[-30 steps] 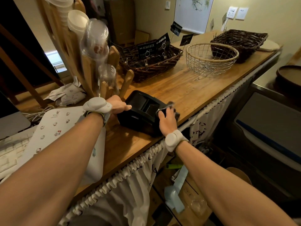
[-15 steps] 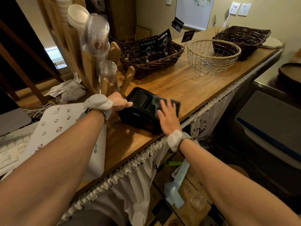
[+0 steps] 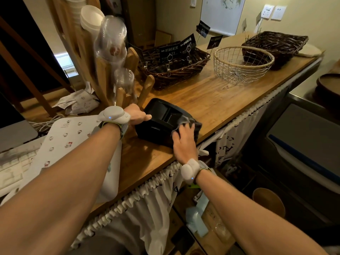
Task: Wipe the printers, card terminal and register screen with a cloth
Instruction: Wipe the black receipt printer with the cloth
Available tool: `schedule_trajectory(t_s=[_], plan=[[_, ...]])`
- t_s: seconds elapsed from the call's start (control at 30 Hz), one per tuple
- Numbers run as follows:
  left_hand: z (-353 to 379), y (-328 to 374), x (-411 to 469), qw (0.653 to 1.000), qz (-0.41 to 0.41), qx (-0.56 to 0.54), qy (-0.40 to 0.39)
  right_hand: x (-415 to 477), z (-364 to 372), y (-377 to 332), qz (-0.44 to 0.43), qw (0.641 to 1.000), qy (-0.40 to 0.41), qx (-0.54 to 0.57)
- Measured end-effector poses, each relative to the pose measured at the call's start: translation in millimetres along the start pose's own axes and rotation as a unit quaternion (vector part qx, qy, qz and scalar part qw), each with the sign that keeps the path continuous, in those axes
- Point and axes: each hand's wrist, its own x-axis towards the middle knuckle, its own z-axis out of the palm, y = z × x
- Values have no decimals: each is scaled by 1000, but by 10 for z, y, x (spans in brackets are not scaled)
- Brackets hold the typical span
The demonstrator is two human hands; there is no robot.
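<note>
A small black receipt printer (image 3: 161, 115) sits near the front edge of the wooden counter (image 3: 211, 100). My left hand (image 3: 137, 115) rests against its left side, fingers curled round the edge, steadying it. A dark grey cloth (image 3: 193, 122) lies over the printer's front right corner, and my right hand (image 3: 184, 138) presses it there with spread fingers. At the far left stand a white patterned device (image 3: 73, 140) and part of a monitor (image 3: 14, 129).
A wooden cup holder with plastic cups (image 3: 110, 52) stands just behind the printer. Further back are a dark wicker basket with price tags (image 3: 174, 70), a wire basket (image 3: 241, 63) and another dark basket (image 3: 274, 46). A steel appliance (image 3: 303, 144) stands to the right.
My right hand slid the cloth from the printer's top toward its front right corner. My left hand stayed on the printer's left side.
</note>
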Motion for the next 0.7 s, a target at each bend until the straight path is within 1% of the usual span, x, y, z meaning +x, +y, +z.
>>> schedule_trajectory(t_s=[0.03, 0.07, 0.1, 0.13, 0.2, 0.27, 0.37, 0.4, 0.47, 0.5, 0.57, 0.63, 0.7], plan=[[-2, 3, 5, 1000, -1, 3, -1, 9, -10, -13, -63, 994, -19, -83], [-5, 10, -1, 1000, -4, 8, -4, 47, -39, -25, -125, 978, -46, -164], [-12, 21, -13, 1000, -7, 12, -5, 92, -73, -29, -174, 961, -71, -204], [-23, 25, -21, 1000, -11, 14, -5, 120, -117, -38, -193, 956, -90, -203], [-39, 12, -28, 1000, -18, 7, -3, 160, -220, -52, -153, 976, -90, -122], [-52, -13, -64, 1000, -20, -7, -3, 152, -234, -97, -137, 987, -50, -63], [-32, -43, -120, 1000, -9, -29, 3, 140, -164, -184, -187, 978, -36, -78], [-20, -49, -145, 999, -11, -52, 4, 161, -155, -196, -178, 980, -40, -84], [-4, -67, -161, 993, -30, -115, 5, 226, -148, -164, -126, 983, -40, -126], [9, -79, -177, 989, -41, -139, 11, 232, -140, -141, -119, 977, -44, -169], [-13, -145, -201, 983, -59, -170, 25, 228, -33, -204, -176, 953, -58, -239], [2, -173, -194, 977, -71, -199, 27, 300, 52, -325, -237, 931, -80, -265], [20, -175, -162, 968, -71, -240, 33, 473, 100, -460, -278, 908, -116, -293]])
